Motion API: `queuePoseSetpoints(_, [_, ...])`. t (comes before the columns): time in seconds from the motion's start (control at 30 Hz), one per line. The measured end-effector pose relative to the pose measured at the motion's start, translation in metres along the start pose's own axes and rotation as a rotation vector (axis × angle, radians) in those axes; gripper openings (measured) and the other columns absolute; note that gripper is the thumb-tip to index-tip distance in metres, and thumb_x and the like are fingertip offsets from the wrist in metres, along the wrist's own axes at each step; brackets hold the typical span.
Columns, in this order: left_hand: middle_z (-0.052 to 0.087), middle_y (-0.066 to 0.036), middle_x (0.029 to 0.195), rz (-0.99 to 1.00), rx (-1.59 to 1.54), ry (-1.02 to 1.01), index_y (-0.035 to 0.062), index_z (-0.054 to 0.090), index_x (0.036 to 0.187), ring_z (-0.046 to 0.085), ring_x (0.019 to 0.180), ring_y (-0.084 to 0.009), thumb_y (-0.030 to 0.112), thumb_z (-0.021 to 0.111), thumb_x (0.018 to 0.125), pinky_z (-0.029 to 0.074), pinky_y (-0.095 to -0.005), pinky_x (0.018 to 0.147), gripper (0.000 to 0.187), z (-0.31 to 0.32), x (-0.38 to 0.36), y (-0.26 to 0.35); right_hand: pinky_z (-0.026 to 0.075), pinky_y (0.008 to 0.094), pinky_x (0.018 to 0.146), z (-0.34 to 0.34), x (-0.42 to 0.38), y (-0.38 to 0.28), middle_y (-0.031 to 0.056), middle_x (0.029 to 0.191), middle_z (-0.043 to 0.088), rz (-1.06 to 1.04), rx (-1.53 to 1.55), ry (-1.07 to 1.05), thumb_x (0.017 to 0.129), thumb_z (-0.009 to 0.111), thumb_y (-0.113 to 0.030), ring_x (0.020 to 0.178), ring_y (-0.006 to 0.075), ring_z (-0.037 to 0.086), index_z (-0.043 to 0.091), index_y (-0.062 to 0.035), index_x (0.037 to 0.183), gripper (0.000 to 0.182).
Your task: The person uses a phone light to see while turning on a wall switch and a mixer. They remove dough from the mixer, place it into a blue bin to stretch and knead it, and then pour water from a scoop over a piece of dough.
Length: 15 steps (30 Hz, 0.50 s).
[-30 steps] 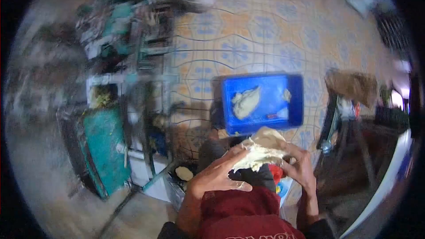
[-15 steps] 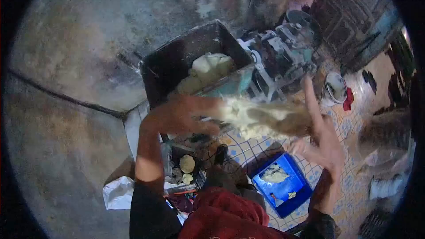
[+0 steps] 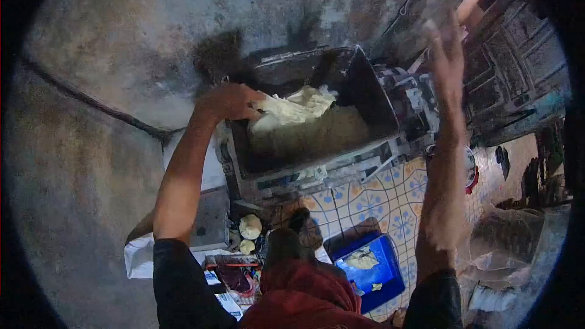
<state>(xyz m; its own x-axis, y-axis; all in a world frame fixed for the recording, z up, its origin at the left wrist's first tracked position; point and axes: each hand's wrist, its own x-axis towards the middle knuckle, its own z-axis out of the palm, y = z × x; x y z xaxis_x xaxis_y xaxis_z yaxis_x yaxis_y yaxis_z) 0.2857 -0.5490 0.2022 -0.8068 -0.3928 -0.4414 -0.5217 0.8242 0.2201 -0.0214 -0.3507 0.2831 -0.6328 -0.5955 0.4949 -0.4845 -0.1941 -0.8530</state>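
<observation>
At the left end of a dark metal mixer bin (image 3: 375, 94), my left hand (image 3: 230, 102) grips the edge of a lump of pale dough (image 3: 298, 106). The dough stretches rightward from my fingers over the bin, its surface torn and uneven. Below it in the bin lies a larger, duller mass of dough (image 3: 317, 134), partly in shadow. My right hand (image 3: 448, 58) is raised to the right of the bin, fingers apart and slightly blurred, with nothing in it.
Machine parts (image 3: 420, 100) adjoin the bin's right end. On the tiled floor (image 3: 365, 195) sits a blue tub (image 3: 396, 271) with dough scraps (image 3: 362, 259) inside. Round pale pieces (image 3: 250, 226) lie below the bin's left corner. A rough wall (image 3: 140, 55) rises behind.
The dough stretched between both hands has moved up over the bin. My right hand has let go and swung up, while my left has moved up with the dough.
</observation>
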Motion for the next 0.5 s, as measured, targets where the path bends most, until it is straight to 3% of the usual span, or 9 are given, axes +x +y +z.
queuePoseSetpoints(0.07, [0.061, -0.015, 0.119, 0.155, 0.083, 0.135, 0.0131, 0.059, 0.124, 0.057, 0.111, -0.0338, 0.035, 0.066, 0.080, 0.045, -0.0441, 0.094, 0.049, -0.006, 0.012, 0.023, 0.047, 0.0301, 0.086, -0.029, 0.013, -0.015, 0.0188, 0.119, 0.059, -0.107, -0.144, -0.001, 0.088, 0.064, -0.034, 0.103, 0.0196, 0.058, 0.046, 0.0004, 0.134, 0.060])
queuePoseSetpoints(0.23, [0.063, -0.017, 0.115, 0.433, 0.012, 0.723, 0.0094, 0.062, 0.118, 0.063, 0.099, -0.0304, 0.028, 0.062, 0.085, 0.049, -0.0377, 0.084, 0.039, -0.071, 0.024, 0.103, 0.049, 0.0284, 0.081, -0.081, -0.030, -0.005, 0.0096, 0.104, 0.065, 0.052, -0.377, -0.309, 0.089, 0.062, -0.020, 0.093, 0.0159, 0.060, 0.058, -0.0010, 0.120, 0.036])
queuePoseSetpoints(0.27, [0.064, -0.016, 0.112, 0.439, 0.089, 0.793, 0.0087, 0.062, 0.118, 0.065, 0.094, -0.0287, 0.026, 0.061, 0.086, 0.051, -0.0362, 0.080, 0.036, -0.090, 0.020, 0.125, 0.047, 0.0256, 0.070, -0.087, -0.047, 0.012, 0.0061, 0.085, 0.066, -0.017, -0.383, -0.266, 0.090, 0.062, -0.017, 0.078, 0.0112, 0.059, 0.063, 0.0010, 0.106, 0.024])
queuePoseSetpoints(0.3, [0.065, -0.017, 0.112, 0.479, -0.004, 0.740, 0.0085, 0.063, 0.116, 0.065, 0.092, -0.0278, 0.027, 0.060, 0.087, 0.051, -0.0352, 0.079, 0.035, -0.099, 0.015, 0.148, 0.046, 0.0236, 0.066, -0.093, -0.070, 0.005, 0.0041, 0.084, 0.064, 0.263, -0.357, -0.259, 0.089, 0.064, -0.017, 0.075, 0.0074, 0.057, 0.063, 0.0006, 0.106, 0.024])
queuePoseSetpoints(0.33, [0.065, -0.017, 0.111, 0.517, -0.095, 0.680, 0.0083, 0.064, 0.115, 0.066, 0.091, -0.0268, 0.027, 0.059, 0.088, 0.051, -0.0342, 0.077, 0.033, -0.103, 0.009, 0.174, 0.045, 0.0224, 0.064, -0.098, -0.095, 0.016, 0.0027, 0.083, 0.064, 0.257, -0.118, -0.225, 0.088, 0.065, -0.017, 0.073, 0.0058, 0.056, 0.063, -0.0003, 0.108, 0.026])
queuePoseSetpoints(0.37, [0.065, -0.018, 0.110, 0.551, -0.186, 0.614, 0.0081, 0.064, 0.114, 0.066, 0.089, -0.0259, 0.027, 0.059, 0.089, 0.051, -0.0332, 0.076, 0.032, -0.098, 0.006, 0.199, 0.049, 0.0248, 0.067, -0.106, -0.116, 0.018, 0.0056, 0.090, 0.065, 0.354, -0.161, -0.221, 0.084, 0.069, -0.015, 0.079, 0.0097, 0.059, 0.061, -0.0007, 0.114, 0.034])
queuePoseSetpoints(0.43, [0.066, -0.017, 0.108, 0.747, -0.638, 0.372, 0.0041, 0.064, 0.113, 0.066, 0.089, -0.0240, 0.029, 0.056, 0.092, 0.051, -0.0341, 0.075, 0.034, -0.048, 0.016, 0.245, 0.052, 0.0289, 0.073, -0.111, -0.169, 0.013, 0.0102, 0.100, 0.064, 0.195, -0.130, -0.040, 0.079, 0.075, -0.016, 0.086, 0.0156, 0.062, 0.057, -0.0013, 0.119, 0.046])
queuePoseSetpoints(0.47, [0.067, -0.015, 0.105, 0.519, -0.895, 0.050, -0.0001, 0.060, 0.118, 0.064, 0.092, -0.0201, 0.036, 0.049, 0.096, 0.050, -0.0327, 0.077, 0.043, -0.017, 0.022, 0.273, 0.053, 0.0337, 0.078, -0.125, -0.194, 0.015, 0.0133, 0.110, 0.063, 0.102, -0.266, 0.012, 0.072, 0.079, -0.018, 0.092, 0.0218, 0.063, 0.055, -0.0011, 0.123, 0.058])
queuePoseSetpoints(0.5, [0.065, -0.011, 0.107, 0.301, -0.749, -0.129, -0.0021, 0.056, 0.121, 0.062, 0.094, -0.0196, 0.046, 0.040, 0.098, 0.048, -0.0339, 0.083, 0.055, -0.007, 0.008, 0.308, 0.053, 0.0345, 0.077, -0.140, -0.223, 0.020, 0.0133, 0.107, 0.064, 0.050, -0.355, 0.035, 0.071, 0.080, -0.017, 0.090, 0.0241, 0.064, 0.054, -0.0011, 0.123, 0.060])
